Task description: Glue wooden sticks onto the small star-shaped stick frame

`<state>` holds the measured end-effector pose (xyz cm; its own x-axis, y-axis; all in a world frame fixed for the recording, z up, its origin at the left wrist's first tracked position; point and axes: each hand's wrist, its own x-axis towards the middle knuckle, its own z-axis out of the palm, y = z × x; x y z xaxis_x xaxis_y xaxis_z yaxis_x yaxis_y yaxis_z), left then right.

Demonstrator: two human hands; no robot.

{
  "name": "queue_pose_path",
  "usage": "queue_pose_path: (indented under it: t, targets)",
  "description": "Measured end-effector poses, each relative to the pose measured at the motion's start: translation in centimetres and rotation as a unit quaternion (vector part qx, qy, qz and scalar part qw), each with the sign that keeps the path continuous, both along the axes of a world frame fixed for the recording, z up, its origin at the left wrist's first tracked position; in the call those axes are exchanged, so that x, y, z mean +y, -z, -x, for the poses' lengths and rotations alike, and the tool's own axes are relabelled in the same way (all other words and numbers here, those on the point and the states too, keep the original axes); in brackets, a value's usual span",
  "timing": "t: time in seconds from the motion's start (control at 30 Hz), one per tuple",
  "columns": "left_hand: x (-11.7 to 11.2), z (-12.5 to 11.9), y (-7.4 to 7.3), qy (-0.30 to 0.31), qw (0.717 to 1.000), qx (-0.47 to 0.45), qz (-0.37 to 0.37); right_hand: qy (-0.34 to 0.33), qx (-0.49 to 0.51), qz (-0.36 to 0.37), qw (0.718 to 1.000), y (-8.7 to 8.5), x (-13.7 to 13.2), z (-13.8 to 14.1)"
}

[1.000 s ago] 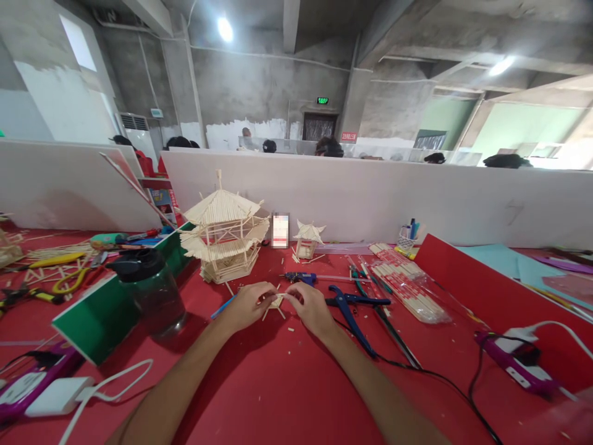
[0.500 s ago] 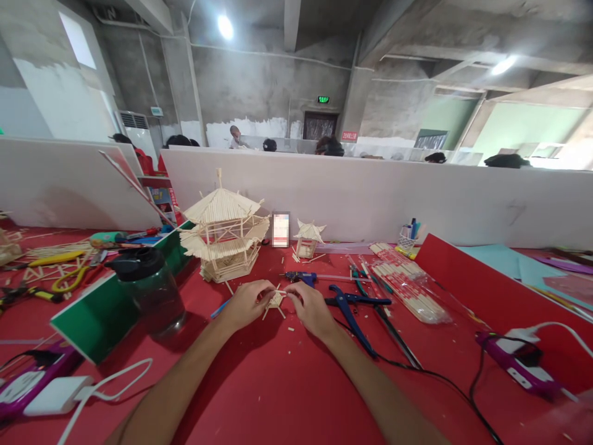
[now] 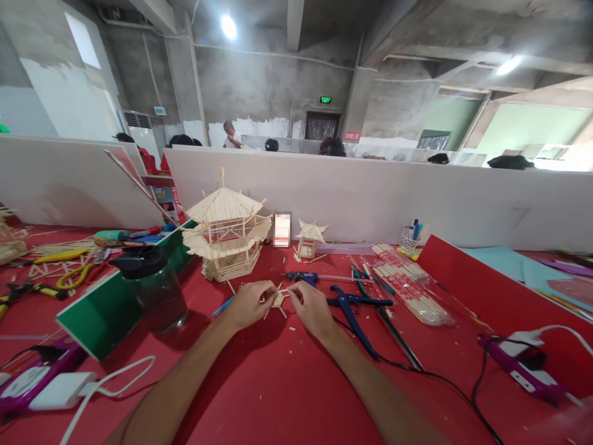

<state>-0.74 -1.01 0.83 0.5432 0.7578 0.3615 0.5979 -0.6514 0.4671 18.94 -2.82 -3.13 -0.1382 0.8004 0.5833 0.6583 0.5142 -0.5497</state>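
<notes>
My left hand (image 3: 252,303) and my right hand (image 3: 311,306) face each other over the red table, fingertips nearly meeting. Between them is a short thin wooden stick (image 3: 282,292), each end pinched by one hand. Just beneath it lies a small hexagonal piece built of sticks (image 3: 277,301), with sticks jutting outward from its corners. The fingers partly cover this piece, so whether the pinched stick touches it I cannot tell. Behind my left hand stands a two-tiered stick pavilion (image 3: 227,244). A much smaller stick pavilion (image 3: 309,240) sits farther back, right of a phone (image 3: 282,230).
To the right are a glue gun (image 3: 303,277), a blue-handled cutter (image 3: 348,309) with a black cord near it, and bagged sticks (image 3: 412,290). A dark bottle (image 3: 152,293) stands left beside a green divider (image 3: 99,321). White partitions (image 3: 361,198) close off the back; people are beyond.
The whole view has shifted slightly, so things appear a little farther right. Both hands keep their pinch on the short stick over the hexagonal piece, with only slight finger movement.
</notes>
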Motion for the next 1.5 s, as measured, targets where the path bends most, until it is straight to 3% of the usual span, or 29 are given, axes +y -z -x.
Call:
queue_pose_path:
  t: [0.63, 0.87, 1.27, 1.5]
  targets:
    - [-0.35, -0.71, 0.11, -0.049, 0.999, -0.011, 0.018, 0.039, 0.015, 0.015, 0.999, -0.13, 0.32, -0.34]
    - [-0.28, -0.52, -0.03, -0.049, 0.999, -0.009, 0.014, -0.016, 0.046, 0.012, 0.999, -0.05, 0.25, -0.39]
    - [-0.07, -0.53, 0.35, -0.030, 0.999, -0.002, 0.012, 0.001, 0.020, 0.014, 1.000, -0.28, 0.15, -0.37]
    - [0.01, -0.16, -0.04, -0.024, 0.999, 0.021, 0.016, -0.060, 0.019, 0.002, 0.998, -0.49, -0.08, -0.03]
